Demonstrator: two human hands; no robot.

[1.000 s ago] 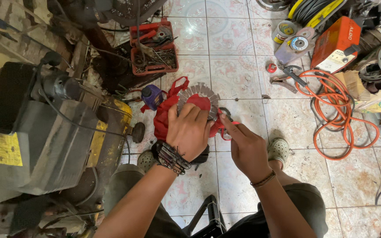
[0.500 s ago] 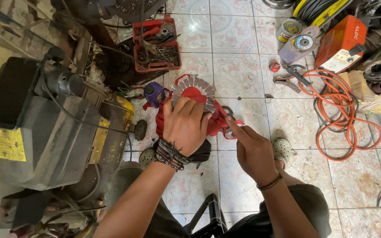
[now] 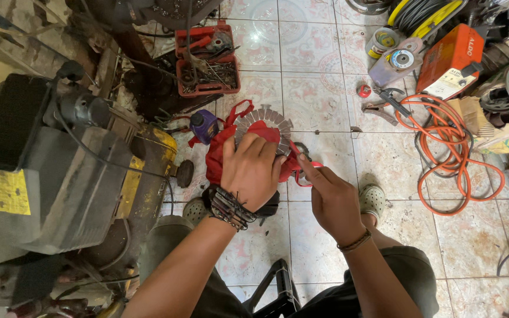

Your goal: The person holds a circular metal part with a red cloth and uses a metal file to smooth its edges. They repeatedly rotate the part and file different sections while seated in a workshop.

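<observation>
My left hand (image 3: 251,171), with dark bracelets at the wrist, presses a red cloth (image 3: 218,154) against a round grey finned metal part (image 3: 265,119) and grips both. My right hand (image 3: 332,197) pinches a thin red-handled tool (image 3: 297,158) at the part's right edge, index finger stretched along it. The lower half of the part is hidden under the cloth and my fingers. A small purple bottle (image 3: 204,126) stands just left of the cloth on the tiled floor.
A large dark engine with a yellow frame (image 3: 60,171) fills the left. A red tray of tools (image 3: 206,59) lies beyond. An orange cable coil (image 3: 452,153), orange box (image 3: 452,59), pliers (image 3: 387,103) and tape rolls sit right. My sandalled foot (image 3: 372,197) is beside my right hand.
The view has shifted slightly. My right hand has edged in toward the part with the red tool. My left hand stays pressed on the cloth and part.
</observation>
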